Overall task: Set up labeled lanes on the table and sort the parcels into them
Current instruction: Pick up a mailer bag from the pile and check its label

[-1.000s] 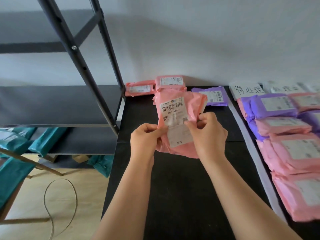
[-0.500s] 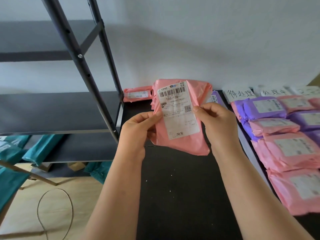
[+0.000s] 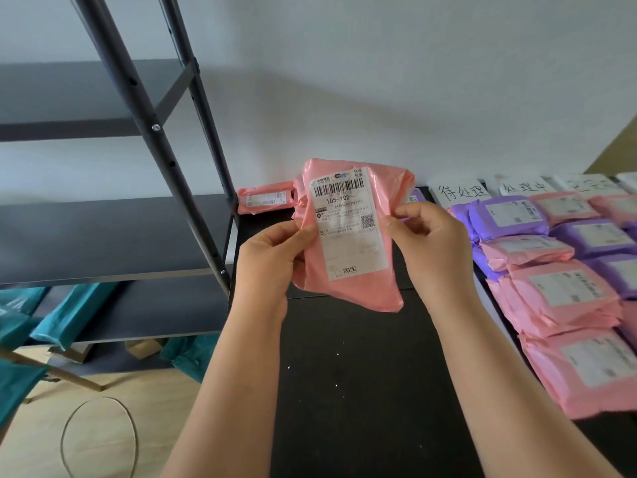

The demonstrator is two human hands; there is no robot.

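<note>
Holding the parcel [image 3: 355, 236] upright above the surface [image 3: 362, 374], the left grip [image 3: 272, 260] pinches its left edge and the right grip [image 3: 431, 243] its right. Long axis vertical; the lane cards [image 3: 462, 193] lie rightward - nearer the right grip, I'd say.

Soft light is falling; the gripped pink parcel [image 3: 358, 291] is gleaming faintly, shadow lying across the wall [image 3: 379, 98] above, stacked parcels [image 3: 565, 298] rightward blurring.
</note>
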